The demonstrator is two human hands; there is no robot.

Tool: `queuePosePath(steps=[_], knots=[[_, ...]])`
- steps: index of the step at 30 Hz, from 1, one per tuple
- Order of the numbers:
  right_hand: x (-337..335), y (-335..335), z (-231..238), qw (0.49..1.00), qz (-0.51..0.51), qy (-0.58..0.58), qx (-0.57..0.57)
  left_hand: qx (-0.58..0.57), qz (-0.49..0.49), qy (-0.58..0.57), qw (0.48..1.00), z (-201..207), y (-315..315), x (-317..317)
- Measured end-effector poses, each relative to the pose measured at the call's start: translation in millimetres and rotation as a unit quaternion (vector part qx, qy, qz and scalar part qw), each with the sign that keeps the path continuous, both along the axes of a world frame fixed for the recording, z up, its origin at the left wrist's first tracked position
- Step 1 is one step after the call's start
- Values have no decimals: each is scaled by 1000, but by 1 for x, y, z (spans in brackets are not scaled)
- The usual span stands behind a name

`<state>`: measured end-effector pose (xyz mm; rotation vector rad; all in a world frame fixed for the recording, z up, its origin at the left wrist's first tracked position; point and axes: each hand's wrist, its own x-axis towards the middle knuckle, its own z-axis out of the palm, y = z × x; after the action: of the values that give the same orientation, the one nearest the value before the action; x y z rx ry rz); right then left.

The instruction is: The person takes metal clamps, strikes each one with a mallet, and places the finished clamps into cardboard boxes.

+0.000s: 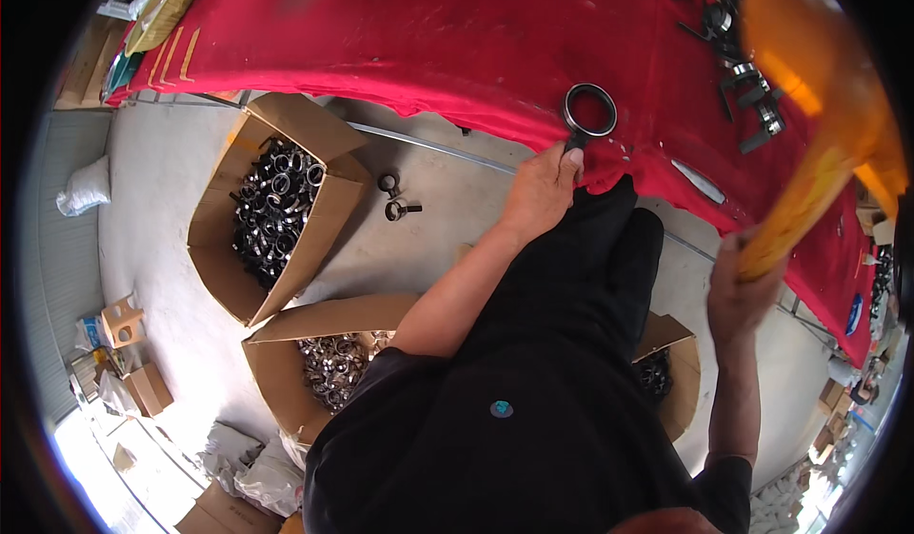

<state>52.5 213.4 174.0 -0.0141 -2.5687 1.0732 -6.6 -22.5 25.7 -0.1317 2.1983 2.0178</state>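
Observation:
My left hand [543, 191] is closed around the short stem of a black ring-shaped metal part [590, 110]. Its ring, with a bright inner rim, lies over the near edge of the red cloth [457, 39]. On the right, my right hand [745, 291] grips the yellow handle of an orange hammer [804, 191]. The hammer is raised toward the camera, and its head is smeared by motion. Several similar black ring parts [752, 96] lie on the cloth at the far right, partly behind the hammer.
A cardboard box [328, 215] full of black ring parts stands on the floor at left. Two loose ring parts [395, 208] lie beside it. Nearer stands another box [271, 372] with silvery parts. A yellow basket [167, 10] sits at the table's far left.

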Motion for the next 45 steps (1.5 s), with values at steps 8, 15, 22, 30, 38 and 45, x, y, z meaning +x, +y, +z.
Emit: queuePosePath(steps=[8,15,22,30,38,45], knots=[[-50,-27,40,976,45,-90,195,-30,-10,16,999,-14,-6,3],[-56,33,28,926,66,146,341,-7,-12,40,999,-8,4,-4],[-78,19,15,934,51,-344,85,46,-5,28,999,-17,-8,-5],[-48,33,-26,966,10,-225,-123,82,-5,7,997,-15,-56,24],[-76,118,-69,997,-41,-62,27,-439,241,-77,862,-16,-296,99],[-102,118,-77,993,-67,-90,-46,-510,274,69,813,53,-279,10]])
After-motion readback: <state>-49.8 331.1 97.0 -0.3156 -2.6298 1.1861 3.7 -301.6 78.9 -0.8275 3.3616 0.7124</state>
